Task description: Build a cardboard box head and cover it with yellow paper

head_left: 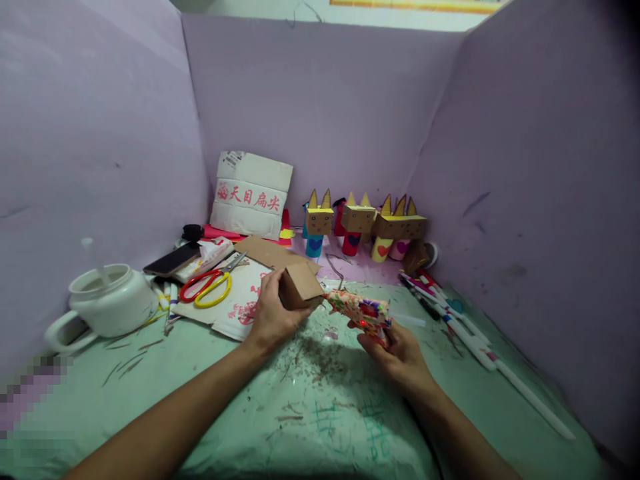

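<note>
My left hand (276,315) is closed around a small brown cardboard box (301,283), held above the table with one folded edge facing right. In my right hand (397,353) is a hot glue gun (363,308) with a colourful floral pattern and a small red light on its side. Its nozzle points left and comes very close to the box's right edge; whether they touch I cannot tell. A clear glue stick (407,319) seems to stick out behind the gun. Scissors (215,281) with red and yellow handles lie left of the box on printed cardboard (220,319).
Several cardboard-headed figures with horns (314,227) stand at the back. A white pot (107,310) and a phone (171,259) are at left, markers and white sticks (470,340) at right. A white carton piece (251,195) leans on the purple wall (320,100). Scraps litter the green table cover (240,413).
</note>
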Motion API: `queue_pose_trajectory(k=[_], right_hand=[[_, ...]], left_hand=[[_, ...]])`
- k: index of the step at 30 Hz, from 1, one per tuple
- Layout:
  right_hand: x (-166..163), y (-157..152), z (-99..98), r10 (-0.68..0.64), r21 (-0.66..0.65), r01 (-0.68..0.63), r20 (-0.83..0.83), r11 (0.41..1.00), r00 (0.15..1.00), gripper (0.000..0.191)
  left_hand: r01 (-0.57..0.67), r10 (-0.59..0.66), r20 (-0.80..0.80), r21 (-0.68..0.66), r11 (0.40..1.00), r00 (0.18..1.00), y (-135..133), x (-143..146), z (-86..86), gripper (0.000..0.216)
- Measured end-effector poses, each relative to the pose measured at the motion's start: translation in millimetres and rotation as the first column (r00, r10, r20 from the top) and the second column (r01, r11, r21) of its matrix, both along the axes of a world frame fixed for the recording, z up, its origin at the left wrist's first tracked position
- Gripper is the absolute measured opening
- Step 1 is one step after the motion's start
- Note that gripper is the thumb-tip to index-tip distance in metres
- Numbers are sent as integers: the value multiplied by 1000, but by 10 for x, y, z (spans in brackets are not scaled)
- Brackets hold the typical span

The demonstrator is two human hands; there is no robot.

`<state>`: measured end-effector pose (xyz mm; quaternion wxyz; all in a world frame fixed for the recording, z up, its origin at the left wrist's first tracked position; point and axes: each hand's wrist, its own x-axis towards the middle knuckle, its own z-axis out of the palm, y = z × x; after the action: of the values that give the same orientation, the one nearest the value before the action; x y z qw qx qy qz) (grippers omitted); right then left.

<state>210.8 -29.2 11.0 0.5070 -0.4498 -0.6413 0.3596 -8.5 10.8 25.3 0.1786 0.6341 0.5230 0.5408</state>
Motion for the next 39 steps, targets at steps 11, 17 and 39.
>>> queue_pose_trajectory(k=[11, 17, 39], right_hand=[[-38, -20, -10, 10, 4, -10, 7, 1000, 1000, 20], [-56, -32, -13, 4, -13, -4, 28, 1000, 1000, 19], [-102, -76, -46, 9, -35, -10, -8, 999, 1000, 20]], left_hand=[[-65, 75, -98, 101, 993, 992, 47, 11, -91, 74], [-69, 84, -123, 125, 990, 989, 47, 29, -91, 72], [-45, 52, -116, 66, 997, 992, 25, 68, -68, 72]])
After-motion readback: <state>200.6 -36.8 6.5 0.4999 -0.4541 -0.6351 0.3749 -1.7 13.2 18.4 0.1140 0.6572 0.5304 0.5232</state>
